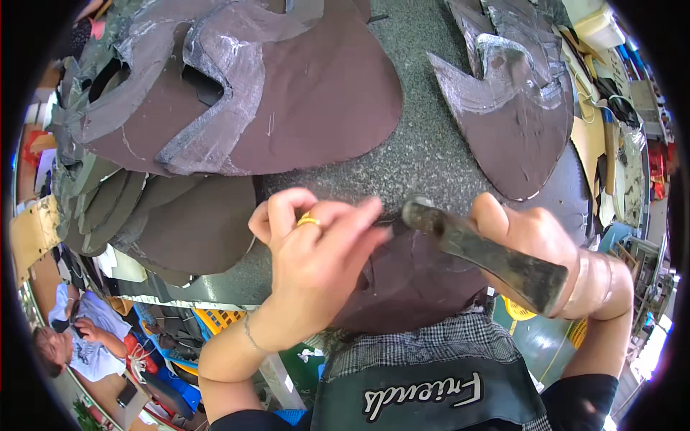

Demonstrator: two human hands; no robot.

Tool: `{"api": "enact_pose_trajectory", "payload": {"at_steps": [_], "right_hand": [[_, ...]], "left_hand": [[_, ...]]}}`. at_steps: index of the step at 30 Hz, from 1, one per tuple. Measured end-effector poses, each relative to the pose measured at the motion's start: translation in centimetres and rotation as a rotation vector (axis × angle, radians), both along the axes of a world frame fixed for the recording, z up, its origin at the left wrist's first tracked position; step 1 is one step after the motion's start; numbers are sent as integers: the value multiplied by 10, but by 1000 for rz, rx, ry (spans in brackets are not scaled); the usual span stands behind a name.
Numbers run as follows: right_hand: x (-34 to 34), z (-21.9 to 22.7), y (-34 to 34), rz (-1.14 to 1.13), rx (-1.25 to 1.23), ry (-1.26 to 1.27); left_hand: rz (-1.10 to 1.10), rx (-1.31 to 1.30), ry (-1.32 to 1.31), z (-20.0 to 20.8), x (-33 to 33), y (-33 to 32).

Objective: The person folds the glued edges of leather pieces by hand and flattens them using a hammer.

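Work piece: dark brown cut leather piece (413, 276), flat on the worktop (424, 144) at its near edge, right in front of the person; its lower rim reaches the worktop's edge above the checked apron.
Left hand (316, 248): fingers narrow, pinched together and pressing down on the piece's upper edge; a gold ring on one finger, a thin bracelet at the wrist.
Right hand (535, 248): closed round the handle of a hammer (489, 251), thumb up.
Hammer: worn, dark; its head lies at the piece's upper edge, just beside the left fingertips, handle slanting down to the right.
Contact: whether the hammer head touches the leather cannot be told; the spot is blurred.
Left stack: big overlapping brown and grey leather cut-outs (237, 93) cover the worktop's upper left, spilling over its left edge.
Right stack: pointed brown cut-outs with grey-brushed margins (514, 115), well apart from the hands.
Open room: a bare strip of speckled grey worktop runs between the two stacks, from the far edge down to the hands.
Right rim: yellowish pieces and clutter (596, 108) along the worktop's right side.
Below left: another person (79, 337) seated at floor level.
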State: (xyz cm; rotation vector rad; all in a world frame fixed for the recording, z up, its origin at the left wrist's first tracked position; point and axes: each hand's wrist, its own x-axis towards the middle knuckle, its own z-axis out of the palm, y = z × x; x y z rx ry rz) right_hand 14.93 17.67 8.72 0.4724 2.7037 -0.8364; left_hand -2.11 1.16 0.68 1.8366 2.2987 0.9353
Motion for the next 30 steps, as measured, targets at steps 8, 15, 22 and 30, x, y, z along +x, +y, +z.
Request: {"api": "enact_pose_trajectory", "payload": {"at_steps": [8,15,22,30], "right_hand": [[-11,-2,17,68,-47,122],[-22,0,10,91,7,-15],[-20,-7,8,68,-101,116],[-21,-4,3,214,100,94]], "left_hand": [[19,-23,76,2,4,-17],[0,-38,244,-1,9,-21],[88,-37,135,2,14,-24],[161,-28,1,2,17,-34]]}}
